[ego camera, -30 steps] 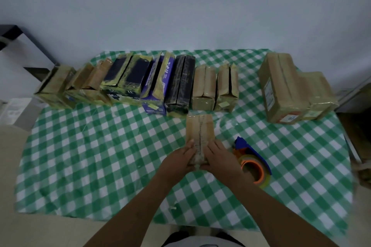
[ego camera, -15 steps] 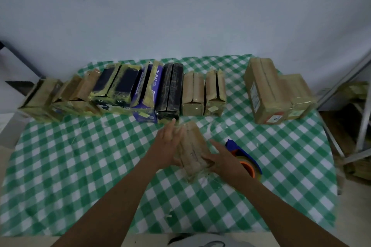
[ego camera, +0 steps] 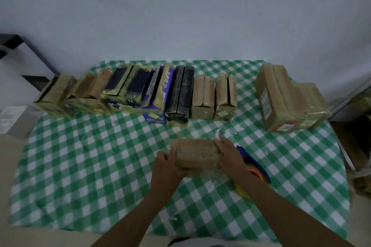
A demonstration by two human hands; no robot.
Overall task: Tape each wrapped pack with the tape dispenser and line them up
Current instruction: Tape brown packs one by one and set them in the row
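A brown wrapped pack (ego camera: pixel 195 153) lies crosswise on the checked cloth in front of me. My left hand (ego camera: pixel 167 165) grips its left end with curled fingers. At the right end, my right hand (ego camera: pixel 229 155) holds the pack. Behind my right wrist lies the blue and orange tape dispenser (ego camera: pixel 254 164), partly hidden. A row of wrapped packs (ego camera: pixel 138 90) stands side by side along the back of the table.
Two larger brown packs (ego camera: pixel 285 96) sit at the back right. The table with the green checked cloth (ego camera: pixel 80 156) ends near my body. A dark shelf (ego camera: pixel 12 44) is at the left, and a metal rack (ego camera: pixel 353 94) at the right.
The pack has been turned from pointing away from me to lying sideways. Both hands shifted from its near end and sides to its two ends.
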